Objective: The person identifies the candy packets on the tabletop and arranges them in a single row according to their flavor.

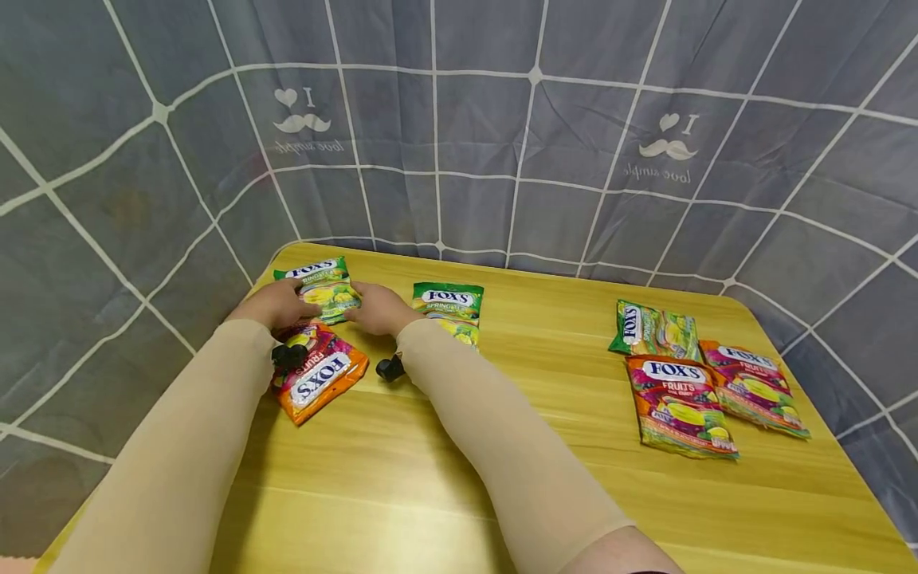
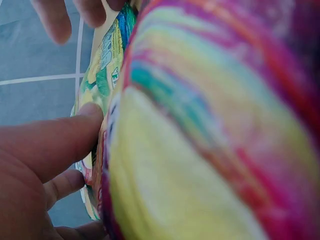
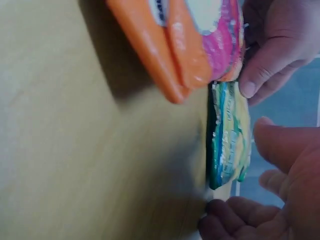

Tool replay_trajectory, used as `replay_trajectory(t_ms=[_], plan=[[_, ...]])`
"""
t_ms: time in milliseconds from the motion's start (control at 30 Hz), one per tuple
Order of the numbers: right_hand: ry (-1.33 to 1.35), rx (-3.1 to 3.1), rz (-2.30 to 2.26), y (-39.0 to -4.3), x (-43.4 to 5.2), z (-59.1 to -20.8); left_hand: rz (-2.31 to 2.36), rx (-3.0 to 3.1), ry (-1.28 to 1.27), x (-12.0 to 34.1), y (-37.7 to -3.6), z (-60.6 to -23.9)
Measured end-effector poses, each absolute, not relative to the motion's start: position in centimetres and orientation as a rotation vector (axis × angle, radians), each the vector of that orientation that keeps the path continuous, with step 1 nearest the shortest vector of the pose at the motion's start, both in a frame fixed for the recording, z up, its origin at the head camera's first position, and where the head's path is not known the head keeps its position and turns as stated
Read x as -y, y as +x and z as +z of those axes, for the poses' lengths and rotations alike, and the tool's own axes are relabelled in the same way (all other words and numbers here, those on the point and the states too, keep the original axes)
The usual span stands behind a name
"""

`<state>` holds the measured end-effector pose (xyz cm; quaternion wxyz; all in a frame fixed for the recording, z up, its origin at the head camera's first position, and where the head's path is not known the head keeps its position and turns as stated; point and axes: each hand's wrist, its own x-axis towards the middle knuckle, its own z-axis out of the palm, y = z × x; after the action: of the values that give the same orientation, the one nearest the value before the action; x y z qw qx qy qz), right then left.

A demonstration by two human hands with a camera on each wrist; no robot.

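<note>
Wooden table [image 1: 502,446] backed by a grey checked cloth [image 1: 502,119]. Three sweet packets at the right: one green [image 1: 654,329], two orange [image 1: 680,406] [image 1: 755,388]. Near the far left corner, a green Fox's packet [image 1: 323,285], flat on the table, pinched at its two ends between left hand [image 1: 276,303] and right hand [image 1: 380,309], thumbs and fingers curled onto its edges. Just nearer, an orange Fox's packet [image 1: 315,375], touching the left wrist. Right of the hands, a second green packet [image 1: 448,309].
</note>
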<state>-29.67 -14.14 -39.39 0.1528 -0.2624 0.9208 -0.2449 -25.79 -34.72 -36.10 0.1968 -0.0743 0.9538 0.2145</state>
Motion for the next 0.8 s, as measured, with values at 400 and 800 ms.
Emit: replay_trajectory(t_ms=[400, 800], plan=[[-0.463, -2.336, -1.185, -29.8, 14.5, -39.9, 0.72, -2.718, -0.261, 35.4, -25.6, -37.1], [-0.298, -2.069, -1.574, -29.5, 14.5, -39.0, 0.907, -2.896, -0.239, 34.7, -26.2, -37.3]])
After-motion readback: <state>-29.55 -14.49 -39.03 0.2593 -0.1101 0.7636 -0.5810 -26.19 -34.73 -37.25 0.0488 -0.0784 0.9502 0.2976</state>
